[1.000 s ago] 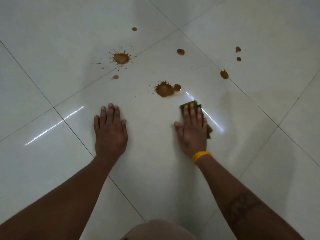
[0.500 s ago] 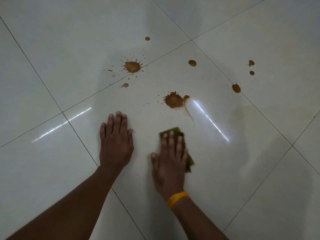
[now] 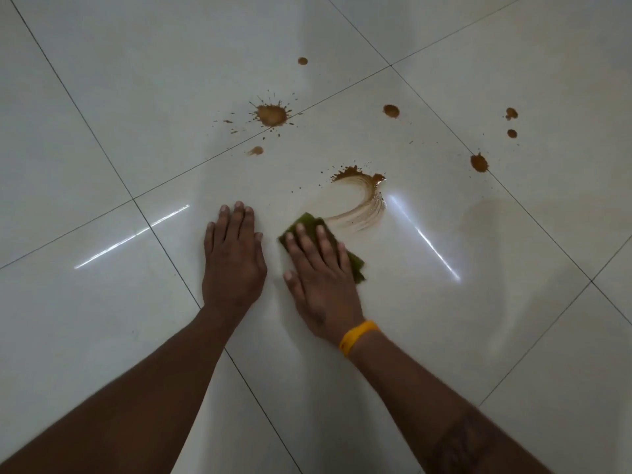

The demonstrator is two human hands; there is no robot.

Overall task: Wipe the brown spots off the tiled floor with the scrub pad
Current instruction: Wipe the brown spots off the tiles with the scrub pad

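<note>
A green scrub pad (image 3: 309, 223) is pressed flat against the white tiled floor (image 3: 102, 97) under the right hand (image 3: 319, 275), whose fingers are spread open over it; two corners of the pad are seen past the fingertips and beside the palm. A yellow wristband (image 3: 358, 336) is worn on that wrist; no writing can be read on it. The left hand (image 3: 233, 258) is laid open and empty on the tile just beside. A curved brown smear (image 3: 364, 203) is traced from the pad up to a splatter remnant. A large splat (image 3: 272, 115) and smaller brown spots (image 3: 478, 162) are scattered farther away.
</note>
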